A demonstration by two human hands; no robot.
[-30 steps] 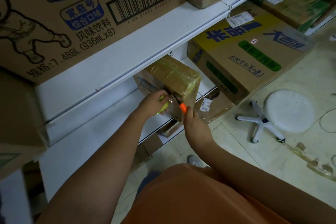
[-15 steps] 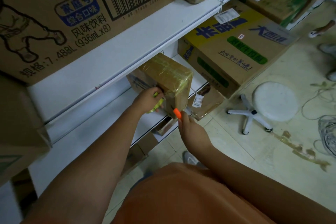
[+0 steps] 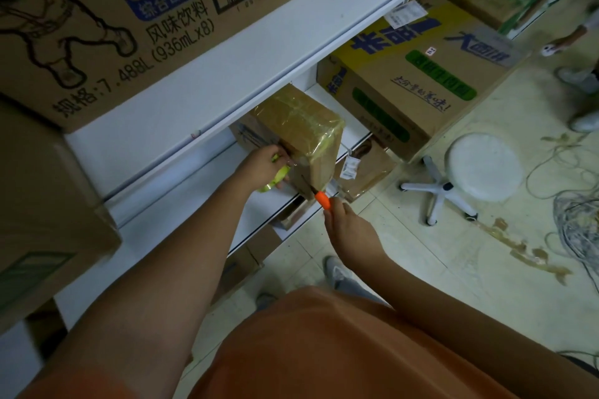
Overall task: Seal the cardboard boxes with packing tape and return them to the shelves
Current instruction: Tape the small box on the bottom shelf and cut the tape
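1. On the white middle shelf [image 3: 181,201], close to its front edge: a small cardboard box [image 3: 304,136], wrapped in glossy yellowish tape across top and front face, partly tucked under the shelf above.
2. Left hand [image 3: 264,165] against the box's left front side, fingers curled round a roll of packing tape [image 3: 275,180], yellow-green, only its lower edge showing beneath the palm.
3. Right hand [image 3: 348,227] just below and in front of the box, fingers wrapped round the orange handle of a cutter [image 3: 319,196]; dark blade pointing up-left, tip touching the lower front face of the box near the tape.
4. Both forearms stretched forward from an orange shirt [image 3: 340,350] at the bottom of the view.
5. On the upper shelf [image 3: 259,52]: a large printed carton [image 3: 129,19] with a barcode and Chinese lettering, and a plain brown box to its right.
6. To the right of the small box, on the same level: a big yellow-and-brown carton [image 3: 418,74] with blue and green print, tilted and jutting past the shelf edge.
7. On the pale tiled floor: a white round stool [image 3: 479,168] on a five-legged base, a tangle of cables [image 3: 577,217] at the right edge, brown stains between them.
8. Far right: another person's feet in light shoes [image 3: 580,74], blurred.
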